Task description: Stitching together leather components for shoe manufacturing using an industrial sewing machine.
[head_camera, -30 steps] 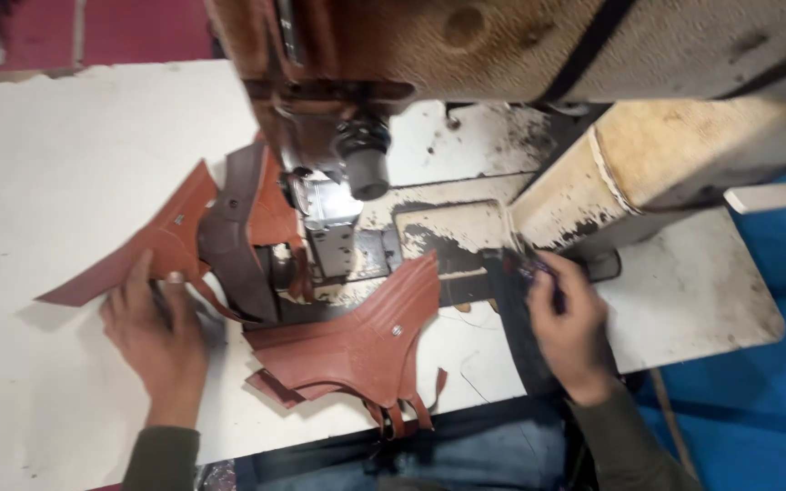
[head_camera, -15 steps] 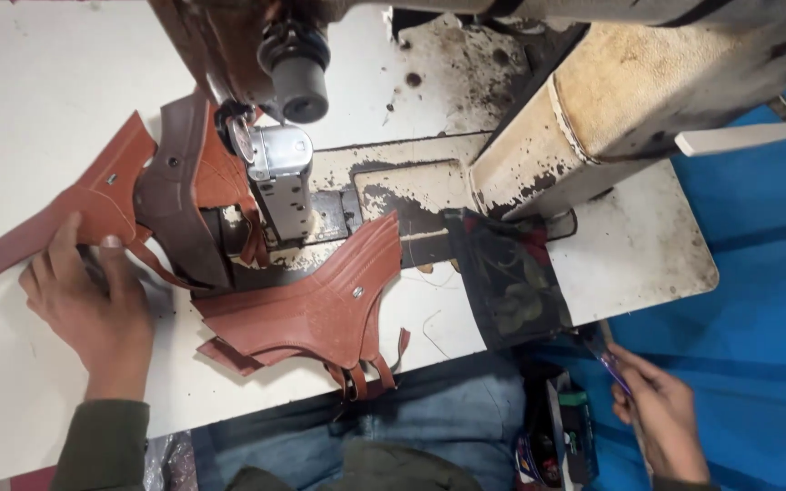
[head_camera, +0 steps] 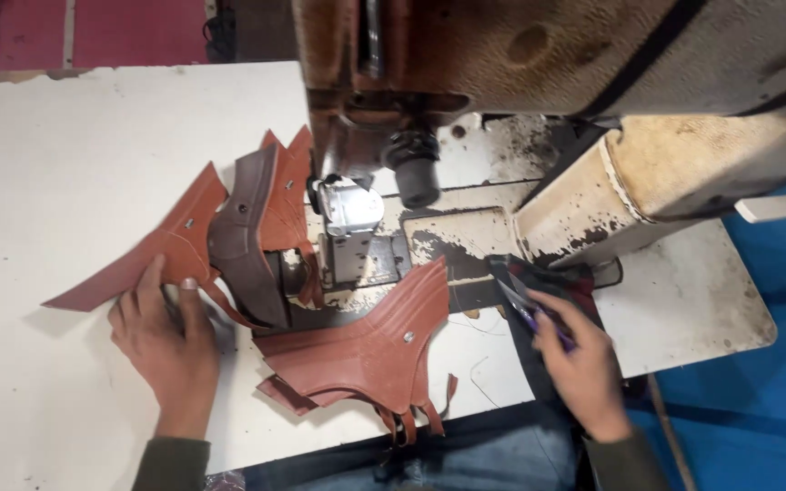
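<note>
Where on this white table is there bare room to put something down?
The white table is bare left of the brown leather pieces, beyond the left hand. A stained patch lies bare at its right end, beyond the right hand. Around the sewing machine is crowded.

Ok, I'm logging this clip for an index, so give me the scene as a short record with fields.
setting: white worktable with a worn sewing machine
left hand: flat on a reddish-brown leather piece
right hand: holds small purple-handled snips over a dark cloth
near edge: stacked reddish-brown leather pieces
by the needle: dark brown leather piece
</note>
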